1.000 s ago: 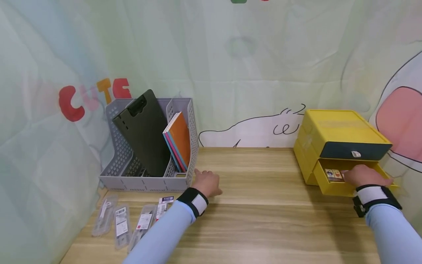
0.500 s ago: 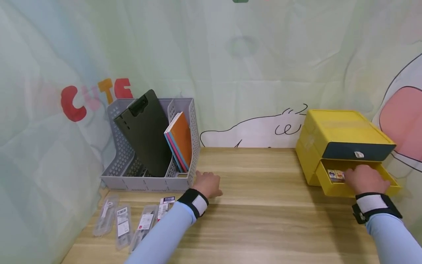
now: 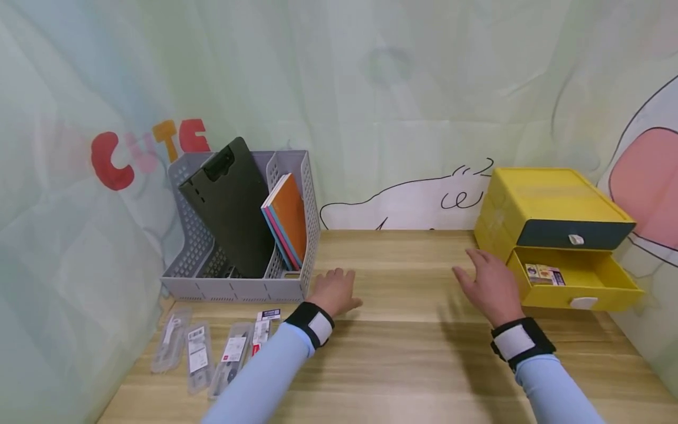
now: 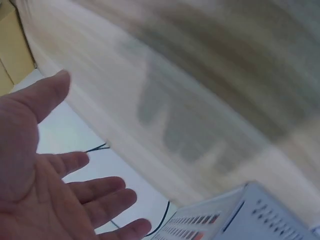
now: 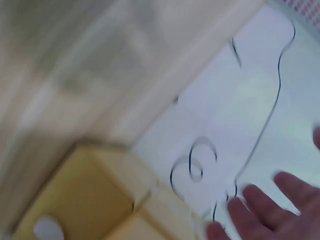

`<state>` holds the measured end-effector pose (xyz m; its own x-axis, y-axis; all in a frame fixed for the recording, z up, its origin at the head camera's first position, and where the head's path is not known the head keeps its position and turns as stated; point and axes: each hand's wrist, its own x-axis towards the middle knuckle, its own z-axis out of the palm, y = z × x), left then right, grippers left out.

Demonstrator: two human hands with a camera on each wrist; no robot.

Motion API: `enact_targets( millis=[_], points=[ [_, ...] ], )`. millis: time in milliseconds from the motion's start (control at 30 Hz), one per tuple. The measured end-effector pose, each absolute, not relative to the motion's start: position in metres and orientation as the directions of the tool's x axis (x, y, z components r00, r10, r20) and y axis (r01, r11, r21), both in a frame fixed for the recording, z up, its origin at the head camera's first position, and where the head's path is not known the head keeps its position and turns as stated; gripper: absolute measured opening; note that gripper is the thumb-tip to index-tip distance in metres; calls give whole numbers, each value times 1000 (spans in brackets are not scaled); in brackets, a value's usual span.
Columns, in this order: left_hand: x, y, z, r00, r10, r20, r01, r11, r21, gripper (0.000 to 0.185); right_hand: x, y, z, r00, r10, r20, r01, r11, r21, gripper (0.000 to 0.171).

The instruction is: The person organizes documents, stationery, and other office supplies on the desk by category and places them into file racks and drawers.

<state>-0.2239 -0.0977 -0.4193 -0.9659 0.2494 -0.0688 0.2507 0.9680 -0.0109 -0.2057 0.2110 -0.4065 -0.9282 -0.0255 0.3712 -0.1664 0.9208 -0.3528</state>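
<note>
My right hand (image 3: 489,285) hovers open over the wooden table (image 3: 402,353), just left of the yellow drawer box (image 3: 551,206). Its lower drawer (image 3: 574,285) is pulled out and small colourful packets (image 3: 544,274) lie inside. In the right wrist view my fingertips (image 5: 260,210) show straight, with the yellow box (image 5: 100,200) blurred below. My left hand (image 3: 335,292) rests open on the table beside the grey file rack (image 3: 238,288). The left wrist view shows its palm (image 4: 30,190) spread, holding nothing.
The rack holds a dark clipboard (image 3: 230,206) and several coloured notebooks (image 3: 288,221). Several packaged pens (image 3: 212,353) lie at the table's front left. A printed fabric backdrop (image 3: 371,118) closes off the back and sides. The box's dark upper drawer (image 3: 574,240) is shut.
My right hand has come out of the yellow drawer and moved left over the table, holding nothing. The drawer stays pulled out. The left hand has hardly moved.
</note>
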Motion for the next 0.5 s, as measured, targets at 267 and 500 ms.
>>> enact_targets(
  millis=[267,500],
  points=[
    [-223,-95,-422,-960,265,-94,269,963,-29,60,-209,192,-427,-987,-155,-32,-137,935,-327,62],
    [-224,-121,-402,-957,228,-179,241,969,-53,24,-210,194,-433,-987,-156,-33,-136,930,-341,56]
  ],
)
